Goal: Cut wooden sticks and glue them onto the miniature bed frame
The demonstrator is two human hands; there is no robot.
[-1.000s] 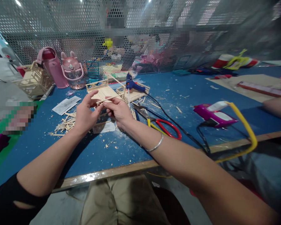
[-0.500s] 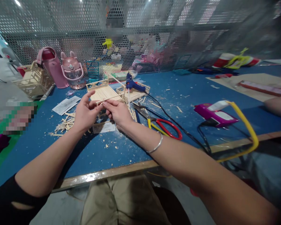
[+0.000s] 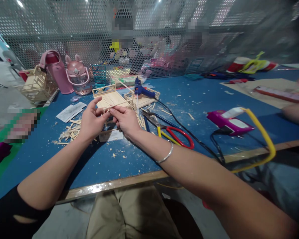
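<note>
Above the near side of a wooden stick model (image 3: 112, 98), my two hands meet with the fingertips almost touching. My left hand (image 3: 92, 120) pinches a thin wooden stick (image 3: 106, 107), its index finger raised. Thumb and fingers of my right hand (image 3: 127, 120) are pressed together at the same stick; the exact contact is hidden by the fingertips. Behind my right hand, a blue glue gun (image 3: 145, 91) stands with its nozzle up. Pliers with red and yellow handles (image 3: 177, 135) lie right of my right wrist. Under the hands is a white paper piece (image 3: 111, 135).
Loose stick offcuts (image 3: 71, 132) and a paper sheet (image 3: 71, 111) lie left on the blue table (image 3: 99, 166). A pink bottle (image 3: 58, 74) and a clear pink-lidded jar (image 3: 77, 76) stand behind. A purple device (image 3: 229, 122) with a yellow hoop and another person's arm (image 3: 296, 113) are right.
Both hands stay almost in place, still pinching at the stick. Only a very slight shift of the view shows.
</note>
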